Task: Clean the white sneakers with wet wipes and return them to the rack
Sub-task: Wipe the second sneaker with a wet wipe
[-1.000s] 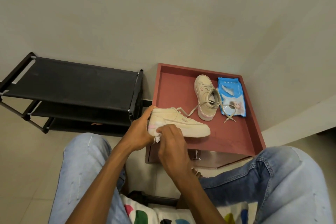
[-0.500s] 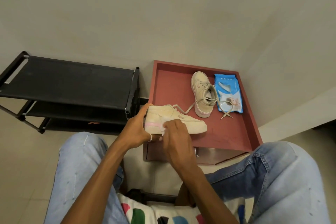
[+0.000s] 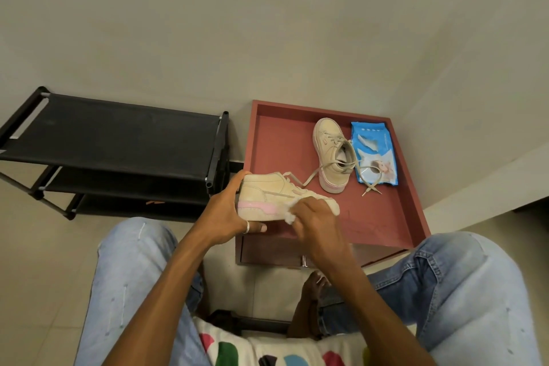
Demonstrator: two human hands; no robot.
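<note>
change: over the last second the crumpled white wet wipe (image 3: 290, 216) had travelled from the heel end toward the middle of the held cream high-top sneaker with a pink sole stripe (image 3: 277, 198), baring more of the stripe.
meaning: wiping of the sole edge looked to be under way; the toe end seemed left to do.
left hand (image 3: 228, 214): wrapped around the sneaker's heel, thumb over the top, ringed finger under the sole, holding it sideways.
right hand (image 3: 315, 220): fingers bunched, pinching the wipe and pressing it to the sneaker's side.
held sneaker: between both hands, toe just beyond the right knuckles.
second cream sneaker with loose laces (image 3: 332, 154): beyond the right hand, standing in the shallow red-brown wooden tray (image 3: 279, 140), not yet handled.
blue plastic wet-wipe pack (image 3: 372, 153): touching that sneaker, further right.
black fabric-shelved shoe rack (image 3: 110, 140): beyond and left of the left hand, no shoes seen on it.
</note>
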